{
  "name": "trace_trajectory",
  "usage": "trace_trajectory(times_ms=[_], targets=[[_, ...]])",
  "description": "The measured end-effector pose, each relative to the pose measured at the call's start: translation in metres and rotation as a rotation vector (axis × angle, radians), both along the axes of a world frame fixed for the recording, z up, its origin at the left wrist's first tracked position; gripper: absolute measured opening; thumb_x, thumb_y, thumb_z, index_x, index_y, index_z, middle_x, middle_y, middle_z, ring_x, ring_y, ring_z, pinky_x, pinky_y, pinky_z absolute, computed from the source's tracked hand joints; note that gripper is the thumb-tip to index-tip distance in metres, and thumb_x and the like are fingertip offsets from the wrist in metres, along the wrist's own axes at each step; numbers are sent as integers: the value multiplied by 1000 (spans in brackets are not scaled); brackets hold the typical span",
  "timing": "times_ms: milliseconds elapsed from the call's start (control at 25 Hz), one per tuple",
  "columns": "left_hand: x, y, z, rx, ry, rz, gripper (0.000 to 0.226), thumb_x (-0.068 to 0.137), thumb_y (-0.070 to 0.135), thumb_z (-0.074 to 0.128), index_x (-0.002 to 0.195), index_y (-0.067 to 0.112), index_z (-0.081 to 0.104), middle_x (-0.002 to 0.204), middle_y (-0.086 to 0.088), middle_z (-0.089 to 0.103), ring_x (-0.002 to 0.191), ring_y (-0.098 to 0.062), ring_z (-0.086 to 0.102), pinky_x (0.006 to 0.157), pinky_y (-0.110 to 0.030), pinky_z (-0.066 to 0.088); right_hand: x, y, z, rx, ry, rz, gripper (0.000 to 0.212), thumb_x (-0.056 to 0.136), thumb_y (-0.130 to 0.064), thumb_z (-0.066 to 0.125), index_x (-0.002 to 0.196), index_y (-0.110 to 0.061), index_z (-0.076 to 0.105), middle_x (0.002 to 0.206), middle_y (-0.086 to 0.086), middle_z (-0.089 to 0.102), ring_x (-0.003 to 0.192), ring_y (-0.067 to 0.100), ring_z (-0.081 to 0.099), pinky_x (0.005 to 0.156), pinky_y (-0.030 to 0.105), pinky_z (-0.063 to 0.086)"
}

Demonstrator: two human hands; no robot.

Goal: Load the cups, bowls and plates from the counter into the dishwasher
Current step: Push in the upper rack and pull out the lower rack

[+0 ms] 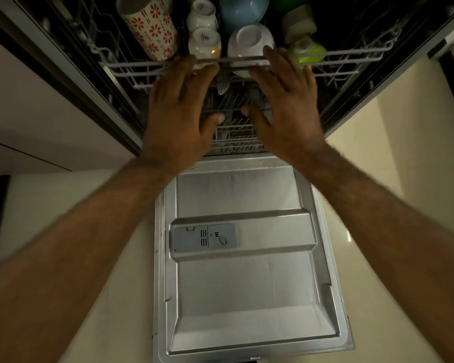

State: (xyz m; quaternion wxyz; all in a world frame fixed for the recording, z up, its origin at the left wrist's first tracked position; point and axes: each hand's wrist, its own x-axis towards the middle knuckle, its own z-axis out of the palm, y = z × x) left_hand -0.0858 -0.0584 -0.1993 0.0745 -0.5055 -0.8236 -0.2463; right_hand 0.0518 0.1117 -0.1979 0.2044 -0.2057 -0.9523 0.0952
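Observation:
The dishwasher's upper rack [121, 68] holds a tall white cup with red flowers [152, 32], two small white cups [202, 17], a blue bowl [243, 11], a white bowl upside down [249, 40], a beige container [299, 22] and a green item [312, 52]. My left hand [178, 111] and my right hand [281, 106] lie side by side with straight fingers, their fingertips touching the rack's front bar. The lower rack [233, 132] shows between and below my hands.
The open dishwasher door [247, 284] lies flat below my arms, with its grey detergent compartment [203, 238]. Pale floor lies on both sides of it. Cabinet fronts [24, 113] stand to the left of the dishwasher opening.

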Motion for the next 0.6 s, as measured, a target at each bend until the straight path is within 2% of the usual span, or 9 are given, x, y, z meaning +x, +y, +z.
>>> trace_trajectory(times_ms=[80, 240, 480, 600], targets=[[22, -15, -24, -46, -59, 11, 76, 93, 48, 63, 156, 18, 35, 162, -17, 30, 150, -34, 30, 117, -58, 30, 11, -16, -20, -45, 37, -37, 62, 92, -44, 59, 149, -22, 46, 162, 8, 32, 151, 29, 23, 119, 62, 20], [39, -29, -78, -164, -145, 37, 76, 94, 50, 58, 158, 20, 30, 163, -15, 28, 150, -32, 29, 117, -58, 31, 26, -26, -69, -145, 0, -48, 60, 92, -38, 60, 148, -19, 46, 159, 9, 36, 149, 30, 29, 115, 59, 29], [34, -3, -129, -308, -222, 91, 91, 92, 46, 69, 161, 13, 21, 163, -17, 30, 149, -35, 32, 118, -55, 31, 14, -13, -134, -272, -185, -52, 73, 91, -36, 64, 154, -19, 33, 158, 9, 37, 146, 29, 33, 113, 54, 37], [23, 29, -148, -407, -251, 117, 102, 89, 46, 72, 163, 12, 10, 166, -16, 24, 151, -34, 27, 120, -55, 29, -13, 2, -151, -287, -296, -68, 86, 86, -32, 73, 156, -18, 26, 160, 8, 33, 148, 29, 29, 117, 53, 32]])
